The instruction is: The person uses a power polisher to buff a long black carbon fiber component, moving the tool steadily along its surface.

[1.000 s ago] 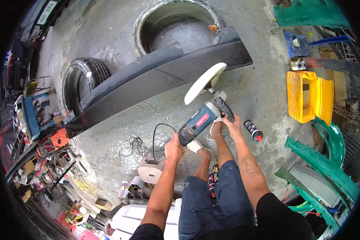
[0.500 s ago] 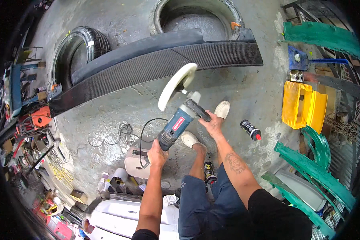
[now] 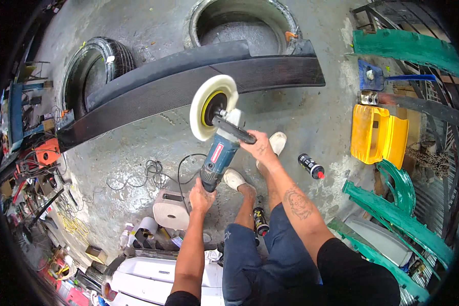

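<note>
A blue and black polisher (image 3: 220,152) with a white round pad (image 3: 199,113) on a yellow-rimmed backing plate is held in both my hands. My left hand (image 3: 203,196) wraps round its rear grip, where the black cord hangs down. My right hand (image 3: 260,146) is closed on the black side handle (image 3: 234,130). The pad is tilted, close to the front edge of a long dark carbon-patterned panel (image 3: 188,87); whether it touches I cannot tell. That panel lies across two tyres, a left one (image 3: 116,51) and a larger one (image 3: 194,25) at the far side.
A black bottle with a red cap (image 3: 311,166) lies at right, another bottle (image 3: 260,221) by my legs. Yellow (image 3: 359,133) and green parts (image 3: 403,45) line the right side. A beige stool (image 3: 171,206) and looped cord (image 3: 153,166) are at left; clutter fills the left edge.
The polisher has swung leftward and turned, so the pad's backing plate now shows. Both my hands moved with it, still gripping. The whole view shifted slightly.
</note>
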A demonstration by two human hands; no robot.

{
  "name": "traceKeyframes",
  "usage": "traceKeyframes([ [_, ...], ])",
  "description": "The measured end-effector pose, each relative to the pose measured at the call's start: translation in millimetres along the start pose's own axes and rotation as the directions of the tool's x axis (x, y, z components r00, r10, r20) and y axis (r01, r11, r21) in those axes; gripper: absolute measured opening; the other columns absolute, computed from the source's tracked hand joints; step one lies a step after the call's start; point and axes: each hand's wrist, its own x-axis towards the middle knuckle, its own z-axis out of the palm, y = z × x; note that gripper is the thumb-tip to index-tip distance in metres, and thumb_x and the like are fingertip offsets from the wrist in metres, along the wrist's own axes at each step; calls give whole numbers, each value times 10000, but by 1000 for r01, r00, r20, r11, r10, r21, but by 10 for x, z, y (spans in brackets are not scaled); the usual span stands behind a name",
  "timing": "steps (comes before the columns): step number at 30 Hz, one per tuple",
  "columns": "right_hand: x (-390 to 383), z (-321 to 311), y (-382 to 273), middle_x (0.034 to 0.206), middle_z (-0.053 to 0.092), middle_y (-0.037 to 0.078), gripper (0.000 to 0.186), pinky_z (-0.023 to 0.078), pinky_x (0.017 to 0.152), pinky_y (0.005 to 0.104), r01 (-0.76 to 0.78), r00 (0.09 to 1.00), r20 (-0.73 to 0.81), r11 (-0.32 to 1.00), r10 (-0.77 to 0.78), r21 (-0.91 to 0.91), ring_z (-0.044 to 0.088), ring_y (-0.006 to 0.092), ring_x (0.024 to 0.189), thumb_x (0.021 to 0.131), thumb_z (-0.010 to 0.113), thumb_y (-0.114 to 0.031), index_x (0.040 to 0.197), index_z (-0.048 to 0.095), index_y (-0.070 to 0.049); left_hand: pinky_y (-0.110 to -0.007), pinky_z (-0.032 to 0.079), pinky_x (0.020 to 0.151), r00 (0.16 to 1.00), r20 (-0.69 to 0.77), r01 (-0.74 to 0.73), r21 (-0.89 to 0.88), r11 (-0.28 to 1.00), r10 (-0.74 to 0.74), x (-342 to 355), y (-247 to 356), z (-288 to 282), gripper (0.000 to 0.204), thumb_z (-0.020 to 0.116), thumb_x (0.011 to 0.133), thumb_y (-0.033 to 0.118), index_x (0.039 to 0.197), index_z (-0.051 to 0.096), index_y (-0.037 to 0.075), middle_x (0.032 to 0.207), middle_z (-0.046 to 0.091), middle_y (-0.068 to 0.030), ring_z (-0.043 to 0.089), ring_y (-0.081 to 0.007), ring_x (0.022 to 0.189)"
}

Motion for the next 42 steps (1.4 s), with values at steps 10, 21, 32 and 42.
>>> traceKeyframes([
  [10, 572, -1228, -702, 784, 664, 198, 493, 509, 700, 376, 105, 985, 156, 981, -79, -162, 667, 334, 748, 753, 764, -460, 931, 674, -9, -422, 506, 605, 994, 2, -97, -433, 896, 108, 46, 1139, 257, 442, 741, 650, 217, 953, 540, -33, 691, 625, -183, 626, -348, 600],
  [21, 749, -1252, -596, 776, 692, 191, 564, 535, 753, 399, 96, 975, 211, 987, -66, -132, 688, 344, 775, 732, 736, -573, 884, 728, -30, -320, 485, 508, 874, 428, 419, -429, 800, -229, -90, 1513, 100, 347, 679, 689, 173, 888, 546, -78, 633, 597, -115, 603, -185, 525],
  [32, 478, -3123, 9, 661, 648, 67, 487, 491, 610, 317, -276, 958, -86, 961, 272, -31, 569, 111, 625, 774, 763, -467, 901, 718, 1, -373, 508, 677, 881, 453, 6, -296, 955, 135, 363, 2767, 715, 503, 701, 681, 272, 1062, 586, -37, 775, 635, -156, 617, -235, 714],
  [42, 681, -1785, -441, 709, 658, 93, 468, 491, 654, 312, -300, 941, 207, 942, 266, 153, 567, 86, 686, 776, 780, -433, 995, 711, -24, -348, 492, 489, 827, 511, 368, -178, 913, -234, 124, 2113, -549, 469, 722, 674, 206, 1021, 568, -69, 695, 620, -126, 575, -168, 520],
])
